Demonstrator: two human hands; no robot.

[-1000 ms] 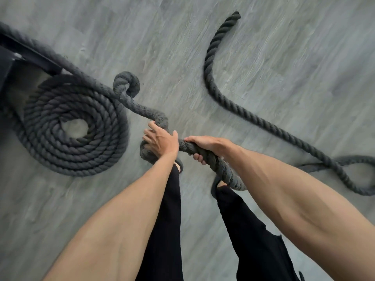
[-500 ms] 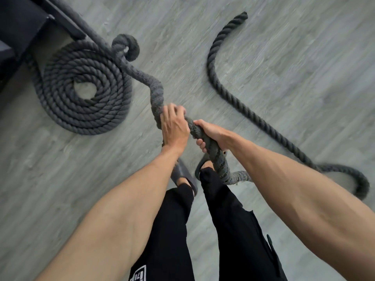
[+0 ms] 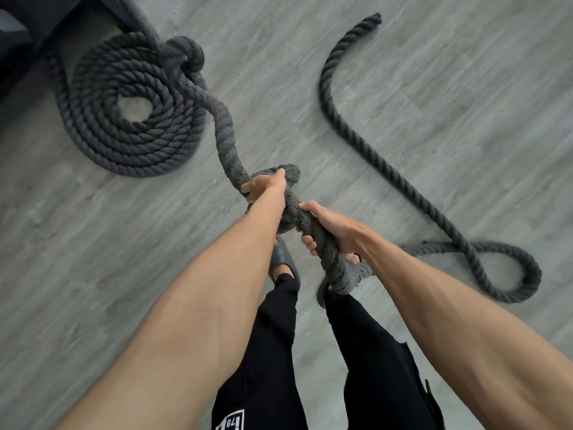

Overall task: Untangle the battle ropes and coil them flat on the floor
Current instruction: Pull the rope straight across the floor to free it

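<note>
A thick dark grey battle rope lies on the floor. One part is wound into a flat coil (image 3: 130, 119) at the upper left, with a small kinked loop (image 3: 186, 54) at its top edge. From there a lifted stretch of rope (image 3: 224, 135) rises to my hands. My left hand (image 3: 263, 187) is shut on a bend in the rope, and my right hand (image 3: 331, 225) grips the rope just below it, above my feet. The loose tail (image 3: 372, 156) runs across the floor on the right, through a loop (image 3: 502, 268), to a free end (image 3: 373, 18).
A black equipment base (image 3: 28, 32) stands at the top left corner, touching the coil. The floor is grey wood-look planks (image 3: 93, 274). My legs in black trousers (image 3: 269, 352) and dark slippers stand directly under my hands.
My hands have lifted and bunched the rope into a tighter bend. My left hand moved up and right along it. The view shifted, so the coil sits nearer the upper left.
</note>
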